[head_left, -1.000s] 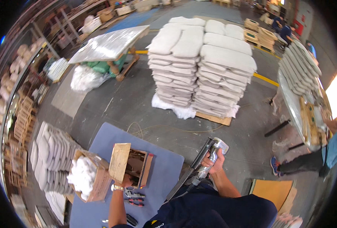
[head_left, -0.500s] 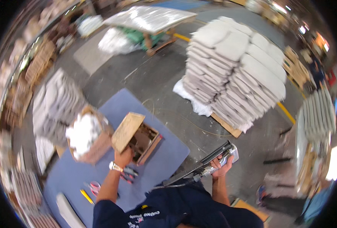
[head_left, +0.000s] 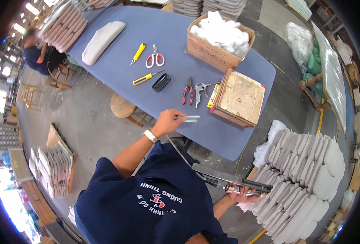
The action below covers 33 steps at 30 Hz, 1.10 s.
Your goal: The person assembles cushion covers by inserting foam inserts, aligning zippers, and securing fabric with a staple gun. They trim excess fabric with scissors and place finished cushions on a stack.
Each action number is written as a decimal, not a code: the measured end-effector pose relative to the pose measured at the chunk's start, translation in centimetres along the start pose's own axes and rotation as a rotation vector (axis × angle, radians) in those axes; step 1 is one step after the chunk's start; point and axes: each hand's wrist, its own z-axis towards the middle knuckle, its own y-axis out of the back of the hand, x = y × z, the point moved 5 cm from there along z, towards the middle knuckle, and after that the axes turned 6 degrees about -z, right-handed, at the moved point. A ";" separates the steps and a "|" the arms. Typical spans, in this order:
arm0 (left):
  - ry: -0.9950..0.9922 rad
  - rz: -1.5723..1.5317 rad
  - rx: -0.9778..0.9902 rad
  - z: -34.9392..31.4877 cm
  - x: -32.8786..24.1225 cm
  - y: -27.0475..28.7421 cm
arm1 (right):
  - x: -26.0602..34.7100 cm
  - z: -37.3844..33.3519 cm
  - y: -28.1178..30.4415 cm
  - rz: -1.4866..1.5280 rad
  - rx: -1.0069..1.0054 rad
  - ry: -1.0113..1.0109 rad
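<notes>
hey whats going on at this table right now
A person in a dark blue shirt stands at a blue worktable. The left hand holds a thin silvery metal strip over the table edge. The right hand grips a long pneumatic staple gun low at the side, beside stacked grey cushion pads. On the table lie scissors, pliers, a wooden box and a carton of white stuffing.
</notes>
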 end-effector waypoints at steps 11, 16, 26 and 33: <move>0.380 -0.770 -0.263 6.9 9.7 3.5 | -6.5 3.8 -1.1 -0.086 -0.185 -0.019; 0.008 -0.124 -0.424 15.0 7.5 5.9 | -11.0 6.5 -1.2 -0.212 -0.197 0.065; -0.078 -0.226 0.278 7.3 7.2 16.2 | -25.3 11.5 -0.1 -0.050 -0.326 0.050; -0.237 0.001 0.012 7.8 6.6 20.4 | -29.3 16.4 1.3 -0.106 -0.371 0.113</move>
